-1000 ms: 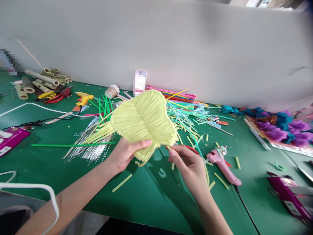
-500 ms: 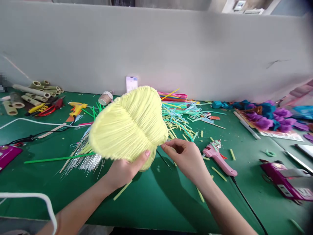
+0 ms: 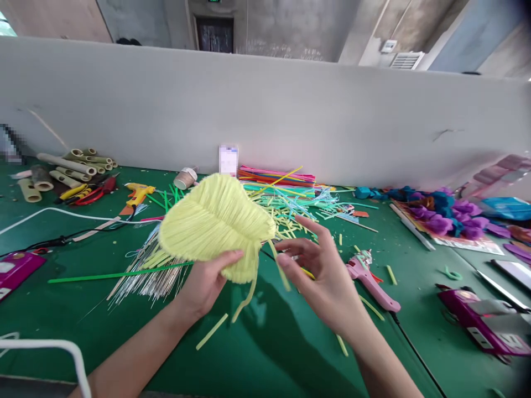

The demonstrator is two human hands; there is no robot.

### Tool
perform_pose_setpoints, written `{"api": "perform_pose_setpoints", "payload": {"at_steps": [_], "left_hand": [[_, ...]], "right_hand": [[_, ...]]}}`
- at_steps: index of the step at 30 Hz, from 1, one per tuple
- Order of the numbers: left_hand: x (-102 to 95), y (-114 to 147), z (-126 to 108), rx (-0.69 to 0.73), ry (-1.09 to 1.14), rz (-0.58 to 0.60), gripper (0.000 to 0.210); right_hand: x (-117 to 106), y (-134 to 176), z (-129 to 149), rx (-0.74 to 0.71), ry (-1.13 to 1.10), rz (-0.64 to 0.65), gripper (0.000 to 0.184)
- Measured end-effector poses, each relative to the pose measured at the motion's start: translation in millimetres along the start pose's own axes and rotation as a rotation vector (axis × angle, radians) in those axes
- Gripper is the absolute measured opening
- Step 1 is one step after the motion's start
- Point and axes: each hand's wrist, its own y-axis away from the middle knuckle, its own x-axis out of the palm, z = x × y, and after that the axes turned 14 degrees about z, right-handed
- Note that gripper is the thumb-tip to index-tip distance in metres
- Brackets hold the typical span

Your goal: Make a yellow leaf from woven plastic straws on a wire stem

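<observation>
A pale yellow leaf-shaped piece (image 3: 211, 221), built from rows of fuzzy pipe cleaners, is held up over the table. My left hand (image 3: 205, 284) grips its lower edge, thumb on the front and the other fingers hidden behind. Two loose pipe cleaner ends (image 3: 244, 301) dangle from its lower right side. Just right of the piece, my right hand (image 3: 317, 265) has its fingers spread and curved, close to one dangling end; nothing shows in its grasp.
A pink glue gun (image 3: 375, 282) lies on the green table (image 3: 174, 365) at right, a yellow glue gun (image 3: 139, 193) at left. Pipe cleaner bundles (image 3: 277, 176), wire-like stems (image 3: 153, 276), bamboo tubes (image 3: 74, 166) and purple flowers (image 3: 467, 213) lie around. A grey partition (image 3: 290, 116) stands behind.
My right hand has let go of the piece's edge and spread its fingers. The piece has tilted and sunk a little, and two loose ends now show. The view has tipped upward.
</observation>
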Motion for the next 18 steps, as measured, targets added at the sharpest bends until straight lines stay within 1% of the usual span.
{"api": "perform_pose_setpoints", "payload": {"at_steps": [2,4,5,6,8,10,11,12,15,18], "left_hand": [[-3.3,-4.1,-4.3,-0.072,0.171,0.06,0.056],[-6.5,-5.8,-6.6,-0.121,0.259,0.11,0.056],[-7.7,-6.0,-7.0,-0.138,0.289,0.131,0.055],[-8.5,-6.0,-7.0,-0.155,0.314,0.149,0.055],[-9.0,-5.2,-6.0,-0.188,0.342,0.176,0.055],[-8.7,-4.2,-3.9,-0.21,0.343,0.184,0.056],[-8.6,-3.7,-2.5,-0.217,0.337,0.183,0.056],[-8.5,-3.3,-1.0,-0.22,0.329,0.181,0.055],[-9.0,-2.6,4.0,-0.24,0.286,0.173,0.054],[-9.5,-2.0,7.6,-0.224,0.236,0.164,0.054]], "right_hand": [[-11.6,3.8,-4.9,0.046,-0.287,-0.022,0.055],[-19.8,6.1,-12.4,0.102,-0.465,-0.045,0.043],[-22.0,6.5,-16.7,0.135,-0.514,-0.046,0.038],[-22.7,6.5,-20.8,0.167,-0.538,-0.032,0.034],[-20.0,5.3,-28.1,0.221,-0.528,0.037,0.031],[-13.1,3.0,-33.1,0.251,-0.487,0.121,0.03],[-9.0,1.7,-34.6,0.254,-0.479,0.141,0.03],[-4.8,0.4,-35.7,0.25,-0.486,0.141,0.03],[4.8,-2.5,-37.5,0.246,-0.546,0.078,0.03],[8.1,-3.0,-39.2,0.267,-0.604,0.047,0.033]]}}
